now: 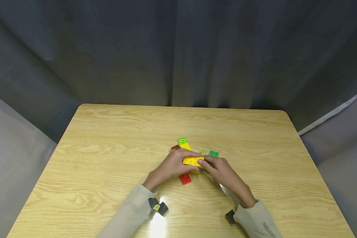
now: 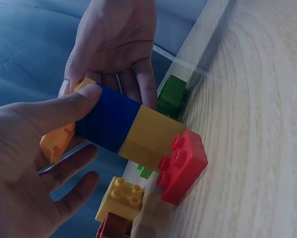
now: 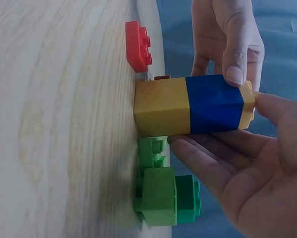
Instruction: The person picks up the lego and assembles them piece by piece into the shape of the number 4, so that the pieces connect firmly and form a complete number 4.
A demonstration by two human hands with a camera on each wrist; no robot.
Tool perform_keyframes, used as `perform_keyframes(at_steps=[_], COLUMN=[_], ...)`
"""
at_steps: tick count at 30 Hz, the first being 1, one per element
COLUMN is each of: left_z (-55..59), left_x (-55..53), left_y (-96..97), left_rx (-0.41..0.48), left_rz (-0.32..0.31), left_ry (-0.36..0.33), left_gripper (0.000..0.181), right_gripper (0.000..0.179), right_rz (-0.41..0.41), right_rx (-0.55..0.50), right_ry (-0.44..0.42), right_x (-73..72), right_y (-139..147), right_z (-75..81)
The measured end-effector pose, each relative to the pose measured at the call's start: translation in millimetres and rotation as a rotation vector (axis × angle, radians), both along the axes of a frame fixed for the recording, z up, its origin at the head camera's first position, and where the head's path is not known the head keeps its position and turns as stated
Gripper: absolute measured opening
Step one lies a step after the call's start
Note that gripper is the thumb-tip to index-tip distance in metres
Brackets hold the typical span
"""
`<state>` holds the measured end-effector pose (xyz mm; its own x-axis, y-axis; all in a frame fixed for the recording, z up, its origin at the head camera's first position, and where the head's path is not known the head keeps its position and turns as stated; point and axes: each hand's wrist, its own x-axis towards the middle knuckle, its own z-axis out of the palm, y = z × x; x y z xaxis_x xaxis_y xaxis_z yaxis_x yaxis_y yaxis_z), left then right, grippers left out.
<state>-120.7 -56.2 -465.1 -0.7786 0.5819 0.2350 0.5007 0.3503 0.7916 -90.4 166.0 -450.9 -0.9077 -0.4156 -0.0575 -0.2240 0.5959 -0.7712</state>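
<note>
A small stack of toy building bricks stands on the table between the two hands. At its bottom is a yellow brick, above it a blue brick, and on top a thin yellow studded plate. My left hand holds the upper stack from the left, its thumb along the blue brick near the plate. From the right, my right hand grips the stack too, with the thumb at the top plate and the fingers along the far side. A red brick lies close beside the stack's base.
Behind the stack lie another yellow brick, a brown brick and a light green brick. Green bricks sit on the right side. The wooden table ends at a dark curtain.
</note>
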Motion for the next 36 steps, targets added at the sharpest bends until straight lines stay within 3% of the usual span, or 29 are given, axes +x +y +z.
perform_keyframes(at_steps=[10, 19, 28, 36], left_z=[1.6, -0.3, -0.7, -3.8], left_x=[5.4, 5.8, 4.0, 6.7], left_y=[4.2, 4.4, 4.5, 5.2], left_rx=[-0.028, -0.02, -0.029, 0.023], left_rz=[0.019, 0.029, 0.029, 0.083], left_ry=[0.05, 0.019, 0.0, 0.015], left_gripper=[0.044, 0.045, 0.044, 0.045], right_gripper=[0.036, 0.035, 0.025, 0.029], right_rz=[-0.015, -0.049, -0.066, -0.018], right_rx=[0.011, -0.029, -0.117, -0.214], right_ry=[-0.047, -0.028, 0.09, 0.188], right_x=[-1.7, 0.2, 2.6, 0.4], right_y=[1.2, 0.3, -2.9, 0.9], right_z=[1.8, -3.6, -7.5, -10.5])
